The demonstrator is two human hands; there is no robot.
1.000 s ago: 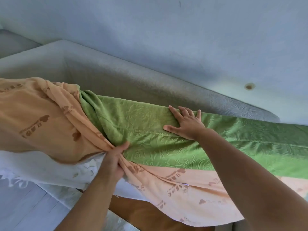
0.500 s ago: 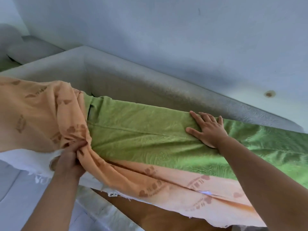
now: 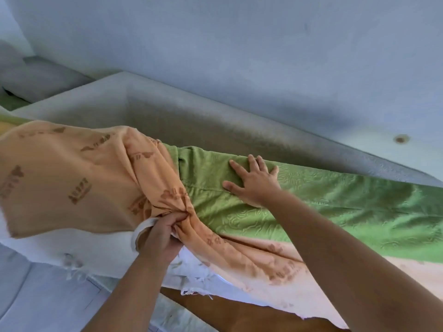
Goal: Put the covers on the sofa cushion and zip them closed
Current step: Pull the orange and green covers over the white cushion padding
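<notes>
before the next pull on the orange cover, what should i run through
1. Left hand grips the bunched orange cover: ok.
2. Right hand lies flat on the green cushion, steadying it: ok.
3. Cover drawn over the whole cushion: not ok, a long green stretch is bare.
4. Cover lying smooth: not ok, it is gathered into folds at the grip.
5. Zip lined up and free: cannot tell, no zip shows.

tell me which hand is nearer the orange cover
Left. The left hand grips the bunched edge of the orange cover; the right hand lies flat on the green cushion, clear of that cover.
</notes>
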